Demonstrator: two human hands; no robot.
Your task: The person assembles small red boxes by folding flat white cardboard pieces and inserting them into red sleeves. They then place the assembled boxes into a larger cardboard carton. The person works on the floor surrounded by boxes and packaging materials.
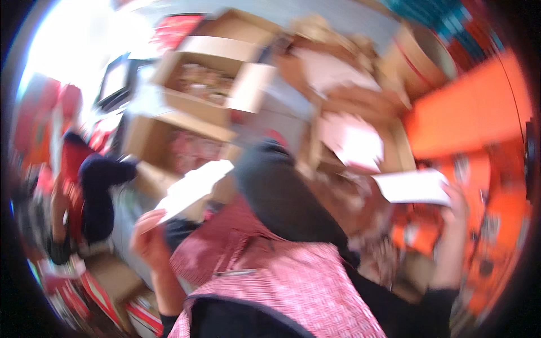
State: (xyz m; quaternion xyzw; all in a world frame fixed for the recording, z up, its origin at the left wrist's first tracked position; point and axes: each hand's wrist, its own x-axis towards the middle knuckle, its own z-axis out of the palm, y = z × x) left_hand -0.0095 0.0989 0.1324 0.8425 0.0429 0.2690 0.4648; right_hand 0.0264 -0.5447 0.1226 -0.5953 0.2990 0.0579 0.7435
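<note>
Pink-and-white patterned apron (pixel 293 276): nearest, across the wearer's front. Left hand (pixel 147 239): near left, fingers closed on the near end of a stepped white piece (pixel 194 188). Right hand (pixel 455 205): near right, grasping the outer end of a flat white piece (pixel 412 187). Both pieces streaked; any print is lost to me in the blur. Dark-trousered leg (pixel 282 191): between the hands. Another person (pixel 98 186): left, navy leg bent. Orange boxes (pixel 462 107): right, stacked; pale labels (pixel 491 225) on the lower ones, too smeared for me to read. Near-left carton (pixel 141 138): open, pinkish contents (pixel 194 151). Right carton (pixel 401 149): open, pale sheets (pixel 355 138) and brown paper (pixel 360 101). Far-left carton (pixel 191 106): open, small brown items (pixel 205 81). Round tan drum (pixel 411 56): far right, red band.
</note>
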